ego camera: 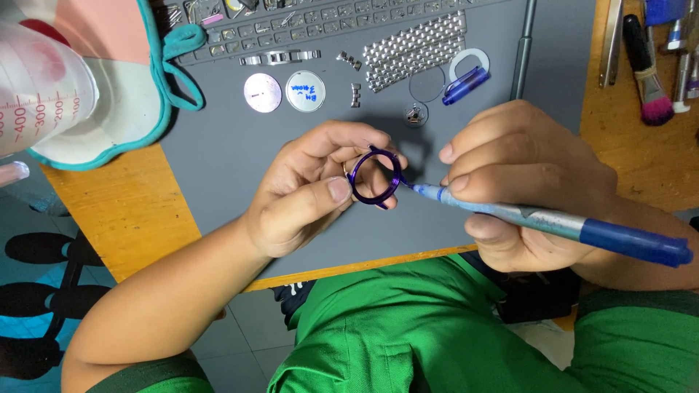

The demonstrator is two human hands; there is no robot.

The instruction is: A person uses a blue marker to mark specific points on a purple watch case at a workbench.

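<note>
Holding the purple ring (376,177) up over the grey mat (218,160), your left hand (306,191) pinches it steady, so your right hand (520,182), fingers tight on the blue pen (561,224), can touch its edge.

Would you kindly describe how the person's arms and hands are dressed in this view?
Both forearms are bare. The left hand wears no glove, and a thin ring shows on one finger. The right hand is also ungloved. A green sleeve with a dark cuff band shows near the left elbow, matching the green clothing below.
</note>
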